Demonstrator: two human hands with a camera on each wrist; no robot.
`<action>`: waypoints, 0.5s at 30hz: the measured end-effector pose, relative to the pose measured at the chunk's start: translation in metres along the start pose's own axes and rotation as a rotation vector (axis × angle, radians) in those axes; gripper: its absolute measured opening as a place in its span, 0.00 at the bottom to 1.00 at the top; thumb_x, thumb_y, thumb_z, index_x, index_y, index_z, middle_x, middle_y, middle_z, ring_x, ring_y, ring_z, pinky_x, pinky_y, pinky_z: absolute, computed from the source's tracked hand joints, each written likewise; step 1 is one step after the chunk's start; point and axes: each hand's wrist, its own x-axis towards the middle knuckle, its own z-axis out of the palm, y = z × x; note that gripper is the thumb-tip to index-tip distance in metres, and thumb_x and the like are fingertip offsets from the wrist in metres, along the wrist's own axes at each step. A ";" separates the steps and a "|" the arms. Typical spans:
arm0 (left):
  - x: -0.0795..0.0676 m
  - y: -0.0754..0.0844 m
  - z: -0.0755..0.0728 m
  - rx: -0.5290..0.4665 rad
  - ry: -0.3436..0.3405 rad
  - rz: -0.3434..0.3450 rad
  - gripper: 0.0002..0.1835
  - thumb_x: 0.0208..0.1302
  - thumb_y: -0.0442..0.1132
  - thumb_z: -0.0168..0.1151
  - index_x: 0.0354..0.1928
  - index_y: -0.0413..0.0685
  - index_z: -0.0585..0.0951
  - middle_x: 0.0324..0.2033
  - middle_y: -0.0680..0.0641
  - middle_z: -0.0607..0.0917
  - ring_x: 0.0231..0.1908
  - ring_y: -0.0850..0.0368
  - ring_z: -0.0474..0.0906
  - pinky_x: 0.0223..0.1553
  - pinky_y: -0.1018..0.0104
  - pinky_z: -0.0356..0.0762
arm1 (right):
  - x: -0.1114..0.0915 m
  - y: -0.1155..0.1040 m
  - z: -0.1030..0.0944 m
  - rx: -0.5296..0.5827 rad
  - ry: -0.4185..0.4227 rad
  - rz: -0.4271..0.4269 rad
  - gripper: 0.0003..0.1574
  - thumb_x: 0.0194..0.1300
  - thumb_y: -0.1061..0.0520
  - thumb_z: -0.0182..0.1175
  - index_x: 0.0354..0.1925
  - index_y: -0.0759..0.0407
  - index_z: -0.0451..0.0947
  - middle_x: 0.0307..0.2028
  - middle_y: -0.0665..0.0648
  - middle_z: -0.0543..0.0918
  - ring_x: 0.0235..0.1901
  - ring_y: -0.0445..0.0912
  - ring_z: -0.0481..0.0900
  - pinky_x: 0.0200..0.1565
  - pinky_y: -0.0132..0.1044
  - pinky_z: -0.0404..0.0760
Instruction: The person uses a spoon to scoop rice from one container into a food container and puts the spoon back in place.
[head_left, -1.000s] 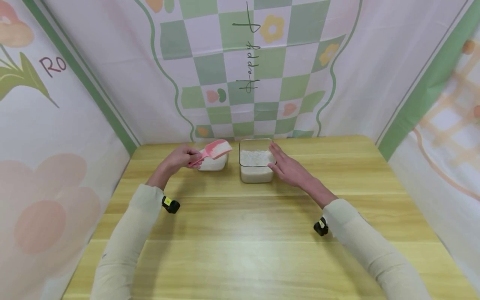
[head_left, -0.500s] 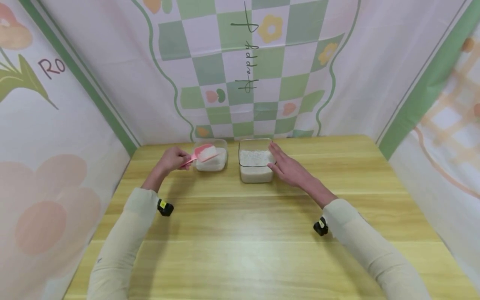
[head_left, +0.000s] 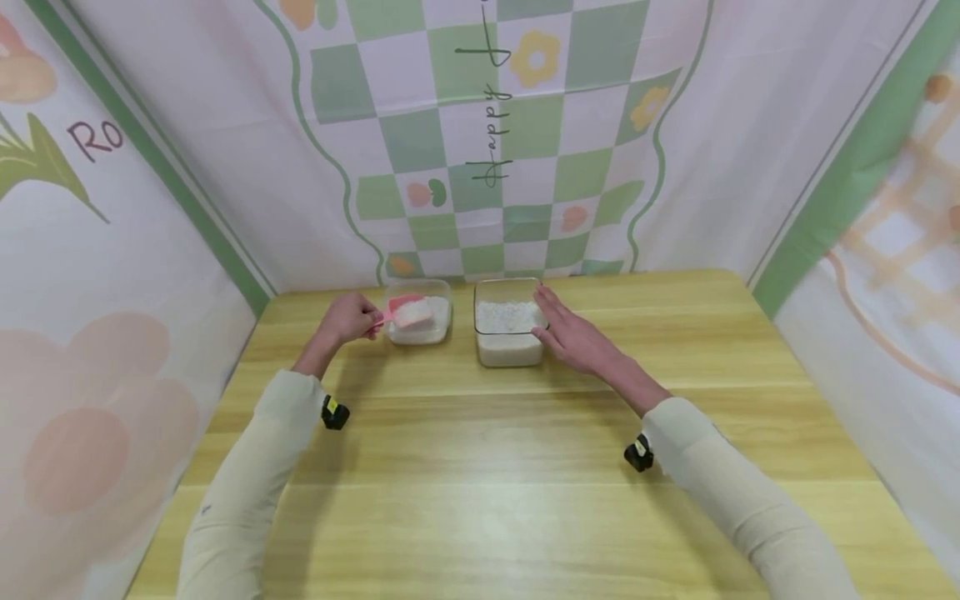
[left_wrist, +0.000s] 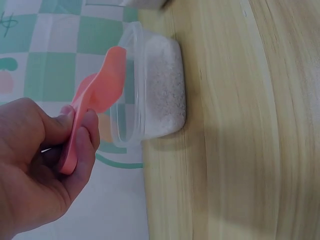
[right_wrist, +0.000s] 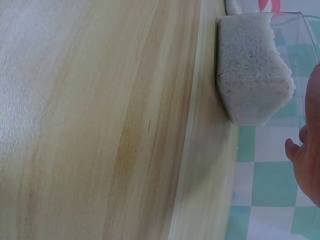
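Observation:
My left hand [head_left: 351, 319] grips the handle of a pink scoop [left_wrist: 102, 85] between thumb and curled fingers. White rice fills the scoop's bowl, which is over a clear plastic tub [head_left: 447, 321] that also holds rice; whether the scoop touches that rice I cannot tell. To the right stands a clear square container [head_left: 512, 350] with a dark rim, partly filled with rice [right_wrist: 250, 65]. Against its right side rests my right hand [head_left: 576, 337], fingers straight along the rim.
Both containers stand near the back edge of the wooden table [head_left: 480, 467], a small gap between them. Right behind them hangs a checkered curtain [head_left: 525, 192]. Printed fabric [head_left: 112, 333] closes off the left side, and more hangs on the right.
The scoop with rice has moved left from the gap between the containers and come down over the plastic tub. My right hand has stayed at the square container.

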 end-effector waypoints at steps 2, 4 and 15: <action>0.001 0.002 0.000 0.024 0.006 0.006 0.13 0.72 0.35 0.56 0.43 0.30 0.85 0.30 0.39 0.88 0.26 0.58 0.84 0.37 0.61 0.86 | 0.000 0.000 0.000 0.003 0.003 0.000 0.44 0.81 0.42 0.39 0.78 0.66 0.37 0.80 0.64 0.39 0.77 0.60 0.47 0.74 0.56 0.56; 0.001 0.003 0.000 0.044 0.012 0.010 0.14 0.72 0.36 0.56 0.43 0.31 0.86 0.28 0.41 0.88 0.25 0.59 0.83 0.35 0.64 0.85 | 0.000 0.000 0.000 0.006 0.006 0.000 0.44 0.81 0.42 0.39 0.78 0.65 0.37 0.80 0.64 0.39 0.77 0.60 0.48 0.74 0.56 0.57; 0.007 0.007 0.002 0.111 0.029 -0.022 0.13 0.72 0.37 0.56 0.43 0.34 0.86 0.30 0.42 0.88 0.33 0.48 0.85 0.28 0.72 0.76 | 0.000 0.001 0.000 0.001 -0.012 0.015 0.44 0.81 0.42 0.38 0.79 0.64 0.35 0.80 0.63 0.38 0.78 0.59 0.47 0.74 0.56 0.56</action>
